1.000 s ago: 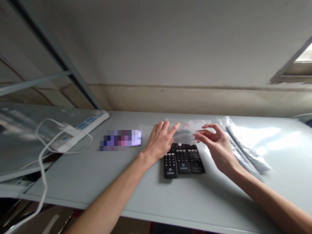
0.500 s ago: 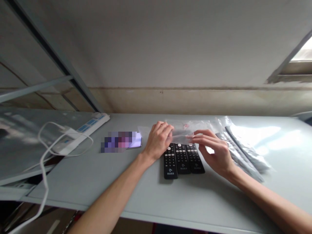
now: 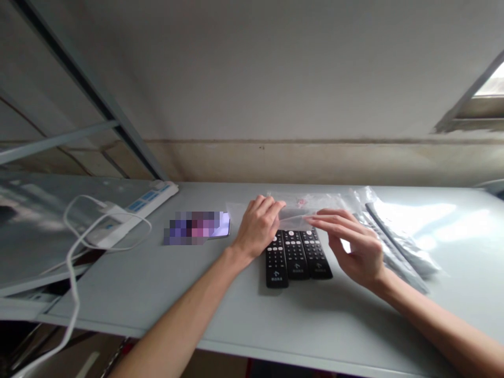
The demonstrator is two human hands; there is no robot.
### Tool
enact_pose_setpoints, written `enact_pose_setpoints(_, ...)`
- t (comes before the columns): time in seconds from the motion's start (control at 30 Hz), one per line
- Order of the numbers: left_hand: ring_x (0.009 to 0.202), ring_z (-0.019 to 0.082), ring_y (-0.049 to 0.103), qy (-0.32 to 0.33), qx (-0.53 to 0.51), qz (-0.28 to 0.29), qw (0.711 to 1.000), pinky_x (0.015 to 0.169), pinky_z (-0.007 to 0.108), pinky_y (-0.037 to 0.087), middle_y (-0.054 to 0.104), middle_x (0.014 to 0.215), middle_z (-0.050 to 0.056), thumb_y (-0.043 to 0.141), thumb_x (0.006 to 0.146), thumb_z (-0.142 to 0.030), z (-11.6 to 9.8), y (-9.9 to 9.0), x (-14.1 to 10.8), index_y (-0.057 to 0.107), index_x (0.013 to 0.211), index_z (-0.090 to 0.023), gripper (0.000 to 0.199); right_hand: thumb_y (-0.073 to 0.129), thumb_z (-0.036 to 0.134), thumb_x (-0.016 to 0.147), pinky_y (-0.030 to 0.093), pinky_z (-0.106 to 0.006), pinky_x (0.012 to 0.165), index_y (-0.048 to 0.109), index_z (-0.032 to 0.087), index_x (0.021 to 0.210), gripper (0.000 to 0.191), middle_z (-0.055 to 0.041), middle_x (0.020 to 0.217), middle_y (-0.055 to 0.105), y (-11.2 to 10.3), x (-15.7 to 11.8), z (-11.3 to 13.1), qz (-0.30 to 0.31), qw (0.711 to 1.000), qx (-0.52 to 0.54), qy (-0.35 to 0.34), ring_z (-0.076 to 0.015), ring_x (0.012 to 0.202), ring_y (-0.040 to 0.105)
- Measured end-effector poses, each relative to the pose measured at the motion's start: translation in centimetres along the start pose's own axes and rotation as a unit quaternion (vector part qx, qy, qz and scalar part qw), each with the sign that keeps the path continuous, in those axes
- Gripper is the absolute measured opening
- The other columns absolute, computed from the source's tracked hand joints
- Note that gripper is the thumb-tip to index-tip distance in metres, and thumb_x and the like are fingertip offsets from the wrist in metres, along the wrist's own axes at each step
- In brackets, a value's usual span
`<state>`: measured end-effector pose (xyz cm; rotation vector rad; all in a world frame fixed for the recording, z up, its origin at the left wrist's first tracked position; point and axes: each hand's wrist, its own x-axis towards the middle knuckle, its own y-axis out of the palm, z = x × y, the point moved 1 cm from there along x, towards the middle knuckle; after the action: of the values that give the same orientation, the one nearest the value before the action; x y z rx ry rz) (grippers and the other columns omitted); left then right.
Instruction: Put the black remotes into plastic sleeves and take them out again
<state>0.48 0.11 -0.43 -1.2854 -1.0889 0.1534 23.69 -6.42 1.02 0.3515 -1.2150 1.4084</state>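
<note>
Head view, hours counted from the clear bag:

1. In the middle, thin, crinkled, see-through plastic with a small red mark: the clear bag (image 3: 296, 212), near edge raised between the hands.
2. At 6 o'clock, long, slim and dark, dotted with pale buttons: three black remotes (image 3: 296, 262), flat and side by side, upper ends close to the bag's near edge.
3. At 3 o'clock, under glossy, wrinkled wrapping: dark bars (image 3: 396, 241).
4. At 9 o'clock, flat with a lit, pixelated screen: a phone (image 3: 223, 226); farther out, a white power strip (image 3: 151, 199) and looped white cable (image 3: 73, 278).
5. Underneath, smooth and grey: the table (image 3: 236, 320), with bare room at 6 o'clock from remotes to near edge; at 12 o'clock, only a narrow strip before the wall (image 3: 275, 79).
6. Toward 8 o'clock, over the bag's left part: left hand (image 3: 258, 226), fingers curled; grip underneath hidden, cannot tell.
7. Toward 4 o'clock: right hand (image 3: 354, 244), fingers extended close together, tips at the raised edge; thumb tip hidden, cannot tell whether pinching.
</note>
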Motion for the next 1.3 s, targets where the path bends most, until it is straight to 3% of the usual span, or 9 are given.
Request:
enact_pose_setpoints(0.1,0.107,0.026,0.058,0.009,-0.008,0.003,1.0,0.097,0.039,0.05,0.071,0.11,0.007,0.052,0.103,-0.01,-0.3,-0.1,0.1,0.065,0.128,-0.017,0.029,0.052,0.004,0.097,0.062,-0.056,0.101,0.08,0.033,0.127,0.05,-0.0053,0.121,0.083,0.2,0.0,-0.1,0.029,0.999,0.009,-0.012,-0.0296,0.115,0.076)
enact_pose_setpoints(0.27,0.106,0.024,0.059,0.041,-0.022,0.013,0.999,0.097,0.039,0.05,0.071,0.106,0.007,0.048,0.108,-0.018,-0.7,-0.3,0.2,0.066,0.122,-0.018,0.023,0.048,0.0,0.097,0.059,-0.057,0.11,0.06,0.032,0.155,0.068,-0.0075,0.143,0.073,0.7,-0.1,-0.3,0.119,0.991,0.043,-0.034,-0.0283,0.135,0.069)
enact_pose_setpoints(0.37,0.109,0.025,0.059,0.054,-0.023,0.022,0.998,0.1,0.04,0.048,0.071,0.108,0.008,0.045,0.11,-0.021,-0.9,-0.5,0.2,0.066,0.119,-0.018,0.023,0.047,-0.001,0.095,0.057,-0.057,0.115,0.061,0.032,0.155,0.07,-0.0074,0.147,0.07,0.9,0.0,-0.1,0.146,0.988,0.047,-0.028,-0.0284,0.143,0.063)
enact_pose_setpoints(0.5,0.109,0.025,0.059,0.078,-0.026,0.038,0.996,0.101,0.04,0.048,0.071,0.11,0.008,0.045,0.111,-0.025,-1.3,-0.9,0.3,0.066,0.117,-0.018,0.023,0.047,-0.002,0.094,0.056,-0.056,0.117,0.063,0.03,0.153,0.069,-0.0077,0.147,0.071,1.2,-0.1,0.1,0.159,0.986,0.031,-0.029,-0.0278,0.144,0.062)
enact_pose_setpoints(0.7,0.105,0.026,0.06,0.121,-0.005,0.069,0.99,0.093,0.04,0.048,0.071,0.109,0.008,0.052,0.107,-0.021,-2.0,-1.3,0.3,0.066,0.116,-0.018,0.017,0.047,-0.002,0.092,0.061,-0.052,0.112,0.051,0.028,0.162,0.076,-0.0097,0.144,0.073,1.8,-0.4,0.4,0.182,0.982,-0.01,-0.05,-0.0271,0.136,0.068)
enact_pose_setpoints(1.0,0.103,0.026,0.061,0.069,0.017,0.039,0.997,0.092,0.039,0.048,0.072,0.104,0.008,0.053,0.11,-0.032,-0.6,-0.2,0.3,0.066,0.104,-0.018,0.021,0.044,0.0,0.097,0.06,-0.052,0.108,0.04,0.034,0.168,0.079,-0.0092,0.154,0.064,1.4,0.0,0.6,0.17,0.984,-0.036,-0.037,-0.0272,0.142,0.064)
enact_pose_setpoints(1.13,0.102,0.025,0.06,0.05,0.021,0.019,0.998,0.092,0.038,0.049,0.072,0.099,0.007,0.053,0.108,-0.022,-0.1,-0.2,0.4,0.066,0.097,-0.018,0.017,0.044,0.0,0.097,0.057,-0.053,0.111,0.057,0.03,0.157,0.068,-0.0088,0.15,0.068,1.2,0.3,0.6,0.171,0.985,-0.005,-0.024,-0.0275,0.143,0.063)
enact_pose_setpoints(1.23,0.101,0.025,0.06,0.035,0.025,0.009,0.999,0.093,0.038,0.05,0.072,0.1,0.006,0.053,0.107,-0.018,0.4,-0.3,0.5,0.065,0.096,-0.019,0.016,0.047,0.005,0.1,0.061,-0.049,0.101,0.077,0.029,0.128,0.047,-0.007,0.125,0.081,0.5,0.5,0.6,0.121,0.993,0.009,0.007,-0.0272,0.12,0.076)
enact_pose_setpoints(1.3,0.101,0.025,0.06,0.022,0.027,0.008,0.999,0.093,0.038,0.051,0.072,0.101,0.006,0.054,0.106,-0.018,0.7,-0.2,0.5,0.065,0.098,-0.019,0.014,0.046,0.009,0.103,0.063,-0.043,0.087,0.079,0.028,0.106,0.038,-0.0061,0.105,0.083,-0.1,0.5,0.7,0.063,0.995,-0.014,0.073,-0.0252,0.1,0.079)
